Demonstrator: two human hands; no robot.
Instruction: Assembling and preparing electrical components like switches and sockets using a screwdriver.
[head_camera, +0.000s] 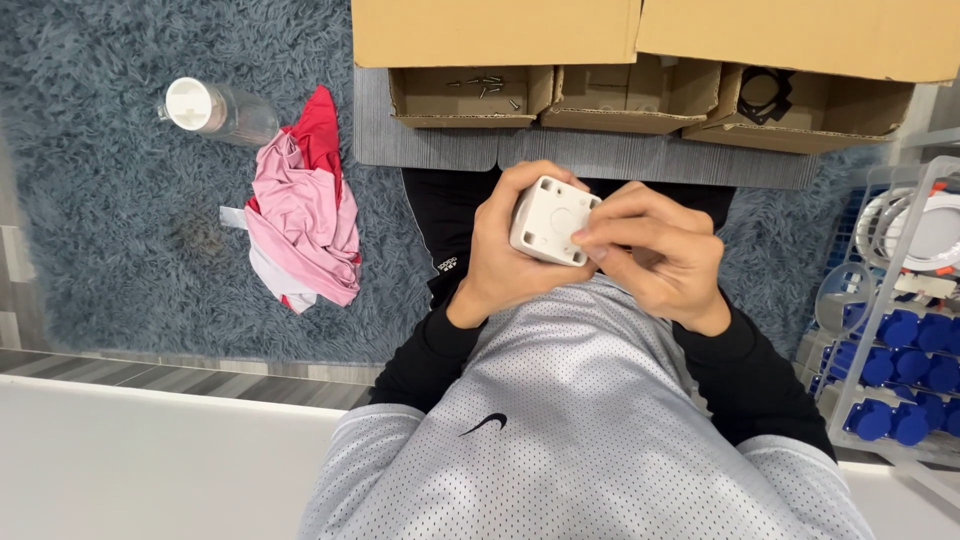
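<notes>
Fingers (520, 185) of the left hand (500, 250) are wrapping around a white square plastic box (552, 220), clamping it from the left side and from behind. The right hand (655, 255) is closing on the same box from the right, its fingertips pressing on the box's near edge. The box is being held in the air in front of the person's chest, above the lap, flat face with round marks turned up toward the camera.

Beyond the hands, a grey tabletop (600, 155) is carrying three open cardboard trays: the left tray (465, 100) is holding loose screws (487, 87), the right tray (800, 115) a black gasket (765, 92).

To the left, a pink and red cloth (305, 215) and a clear bottle with white cap (215, 110) are lying on a grey shag rug (90, 200). At far right, a wire rack (890, 300) is holding blue round parts (915, 335).
</notes>
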